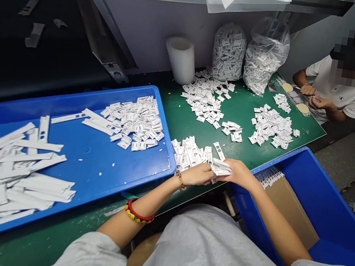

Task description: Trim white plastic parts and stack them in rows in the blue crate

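Observation:
Just over the table's near edge, my two hands meet at a small bundle of white plastic strips (221, 167). My right hand (237, 172) is closed around the far side of the bundle. Fingers curled, my left hand (199, 175) pinches at its near end; the fingertips are partly hidden. A heap of white slotted plastic casings (190, 153) lies right beside my left hand. One loose casing (218, 151) rests just beyond the bundle.
A blue tray (85, 190) with long strips and small pieces is at left. More piles (273, 127) lie on the green table (239, 151). Behind stand filled plastic bags (228, 52) and a white roll (180, 60). A blue bin (333, 202) is at right; a co-worker (353, 90) sits beyond.

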Demonstrator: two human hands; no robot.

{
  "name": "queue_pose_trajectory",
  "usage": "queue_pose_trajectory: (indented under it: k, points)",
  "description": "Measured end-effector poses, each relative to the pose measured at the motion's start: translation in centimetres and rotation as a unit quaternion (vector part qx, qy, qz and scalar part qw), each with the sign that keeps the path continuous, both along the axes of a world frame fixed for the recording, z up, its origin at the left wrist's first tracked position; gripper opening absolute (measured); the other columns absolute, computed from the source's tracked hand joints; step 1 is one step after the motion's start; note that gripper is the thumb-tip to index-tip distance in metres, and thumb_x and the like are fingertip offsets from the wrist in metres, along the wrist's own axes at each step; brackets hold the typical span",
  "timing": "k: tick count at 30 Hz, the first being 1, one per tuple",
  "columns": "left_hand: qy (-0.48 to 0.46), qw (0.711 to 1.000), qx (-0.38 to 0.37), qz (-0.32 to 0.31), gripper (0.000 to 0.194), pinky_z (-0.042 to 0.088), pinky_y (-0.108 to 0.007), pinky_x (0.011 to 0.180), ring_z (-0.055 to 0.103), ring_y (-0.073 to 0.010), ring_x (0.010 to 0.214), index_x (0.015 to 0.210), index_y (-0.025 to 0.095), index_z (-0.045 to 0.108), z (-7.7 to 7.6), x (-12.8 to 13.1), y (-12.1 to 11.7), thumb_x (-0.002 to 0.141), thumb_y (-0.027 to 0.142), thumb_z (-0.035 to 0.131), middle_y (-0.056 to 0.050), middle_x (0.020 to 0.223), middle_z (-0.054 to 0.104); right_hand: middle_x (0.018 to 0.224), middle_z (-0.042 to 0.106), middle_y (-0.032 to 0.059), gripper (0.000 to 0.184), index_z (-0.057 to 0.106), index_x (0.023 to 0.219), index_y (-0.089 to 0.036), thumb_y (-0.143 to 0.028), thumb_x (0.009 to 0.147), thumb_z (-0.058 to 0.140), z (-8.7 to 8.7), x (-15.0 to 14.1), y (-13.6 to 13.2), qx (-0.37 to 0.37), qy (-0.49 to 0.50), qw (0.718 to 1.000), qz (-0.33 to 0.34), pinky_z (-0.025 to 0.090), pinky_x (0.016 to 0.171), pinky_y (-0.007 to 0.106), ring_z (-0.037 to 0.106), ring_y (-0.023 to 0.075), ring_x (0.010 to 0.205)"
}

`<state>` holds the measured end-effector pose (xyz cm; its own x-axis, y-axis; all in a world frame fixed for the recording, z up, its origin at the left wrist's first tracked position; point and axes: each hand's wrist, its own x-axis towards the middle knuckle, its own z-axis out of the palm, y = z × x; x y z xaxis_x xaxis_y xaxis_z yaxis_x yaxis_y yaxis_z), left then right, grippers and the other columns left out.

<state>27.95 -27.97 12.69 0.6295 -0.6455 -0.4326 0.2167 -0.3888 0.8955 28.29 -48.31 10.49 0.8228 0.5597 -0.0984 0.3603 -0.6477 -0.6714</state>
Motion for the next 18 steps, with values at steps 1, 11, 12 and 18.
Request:
queue_pose_trajectory:
  k: [1, 11, 12, 18]
  points:
    - [-0.005, 1.000, -0.003, 0.000, 0.033, 0.026, -0.024, 0.037, 0.034, -0.0098, 0.037, 0.062, 0.019, 0.060, -0.1, -0.2, -0.2, 0.084, 0.042, 0.050, 0.004, 0.042, 0.042, 0.081, 0.064, 0.0007, 0.019, 0.064, 0.080, -0.019, -0.031, 0.074, 0.078, 0.0, 0.1, -0.2, 0.008, 0.010, 1.000, 0.017, 0.041, 0.065, 0.024, 0.060, 0.0175, 0.075]
    - [-0.242, 0.951, 0.096, 0.165, 0.035, 0.052, -0.032, 0.063, 0.062, -0.0188, 0.069, 0.116, 0.012, 0.056, -1.6, -1.8, 1.9, 0.096, 0.032, 0.036, -0.006, 0.078, 0.063, 0.070, 0.066, 0.0006, 0.010, 0.063, 0.087, -0.020, -0.027, 0.081, 0.062, -0.2, 2.8, -3.1, -0.066, 0.016, 0.977, -0.202, 0.039, 0.061, 0.027, 0.061, 0.0211, 0.067]
    - [-0.276, 0.941, 0.111, 0.162, 0.030, 0.054, -0.036, 0.070, 0.064, -0.0213, 0.077, 0.113, 0.013, 0.059, -1.9, -2.2, 2.0, 0.094, 0.028, 0.040, -0.008, 0.083, 0.065, 0.074, 0.068, 0.0013, 0.017, 0.062, 0.098, -0.020, -0.028, 0.083, 0.061, -0.5, 3.3, -3.2, -0.053, 0.021, 0.978, -0.203, 0.041, 0.063, 0.027, 0.063, 0.0223, 0.071]
    - [-0.495, 0.854, 0.161, -0.010, 0.024, 0.041, -0.049, 0.110, 0.058, -0.0263, 0.123, 0.103, 0.020, 0.069, -5.2, -3.6, -0.4, 0.089, 0.008, 0.053, -0.012, 0.123, 0.068, 0.103, 0.067, 0.0092, 0.028, 0.060, 0.111, -0.018, -0.018, 0.084, 0.062, -1.9, 6.5, -2.3, -0.063, -0.058, 0.996, -0.009, 0.045, 0.079, 0.030, 0.063, 0.0247, 0.094]
